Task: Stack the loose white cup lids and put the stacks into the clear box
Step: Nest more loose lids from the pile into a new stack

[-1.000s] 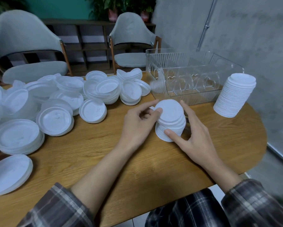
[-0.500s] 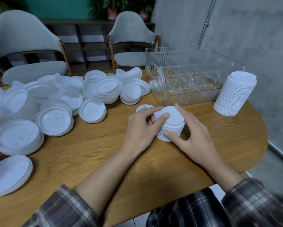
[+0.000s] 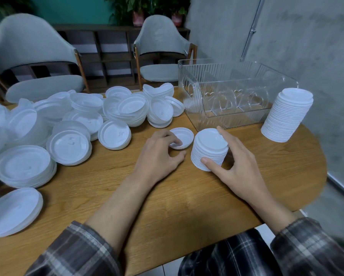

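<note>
One round lid (image 3: 184, 136) pinched by left fingers (image 3: 172, 138), right fingers (image 3: 223, 134) clasping ribbed stack (image 3: 208, 149)

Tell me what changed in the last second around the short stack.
The left hand let go of the short stack and shifted left; its fingers now curl over the near rim of a single lid lying beside it. The right hand keeps holding the stack in place. The tall stack, clear box and loose lids are unchanged.
</note>
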{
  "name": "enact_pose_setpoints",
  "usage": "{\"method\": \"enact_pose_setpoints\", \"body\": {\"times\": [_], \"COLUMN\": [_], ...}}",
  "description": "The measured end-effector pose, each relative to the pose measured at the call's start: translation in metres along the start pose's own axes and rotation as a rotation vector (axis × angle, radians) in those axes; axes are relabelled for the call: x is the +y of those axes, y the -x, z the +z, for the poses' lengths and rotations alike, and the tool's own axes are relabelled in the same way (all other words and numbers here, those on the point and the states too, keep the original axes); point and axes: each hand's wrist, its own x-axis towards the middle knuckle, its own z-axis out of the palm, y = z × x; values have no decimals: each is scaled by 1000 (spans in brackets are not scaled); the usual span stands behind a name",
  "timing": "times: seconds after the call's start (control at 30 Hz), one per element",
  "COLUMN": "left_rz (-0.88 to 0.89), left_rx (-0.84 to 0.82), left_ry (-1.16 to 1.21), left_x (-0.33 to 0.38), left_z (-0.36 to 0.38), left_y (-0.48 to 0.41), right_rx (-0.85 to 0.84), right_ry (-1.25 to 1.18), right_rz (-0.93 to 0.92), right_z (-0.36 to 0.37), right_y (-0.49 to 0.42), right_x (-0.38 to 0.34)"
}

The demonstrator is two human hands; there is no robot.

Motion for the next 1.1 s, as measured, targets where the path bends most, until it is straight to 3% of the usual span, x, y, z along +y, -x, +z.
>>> {"method": "enact_pose_setpoints", "body": {"times": [0.2, 0.33, 0.57, 0.77, 0.97, 1.1], "left_rz": [43, 14, -202, -423, -365, -191], "left_rx": [26, 164, 316, 201, 68, 39], "left_ry": [-39, 75, 599, 1090, 908, 641], "left_x": [0, 7, 28, 43, 48, 49], "left_z": [0, -3, -16, -19, -3, 3], "left_y": [-1, -1, -5, -8, -1, 6], "right_rx": [-7, -14, -10, -13, 1, -15], "right_ry": [7, -2, -25, -47, -76, -61], "right_rz": [10, 11, 2, 4, -12, -43], "right_z": [0, -1, -1, -1, -1, 0], "right_y": [0, 0, 0, 0, -1, 0], "right_x": [0, -1, -1, -1, -1, 0]}}
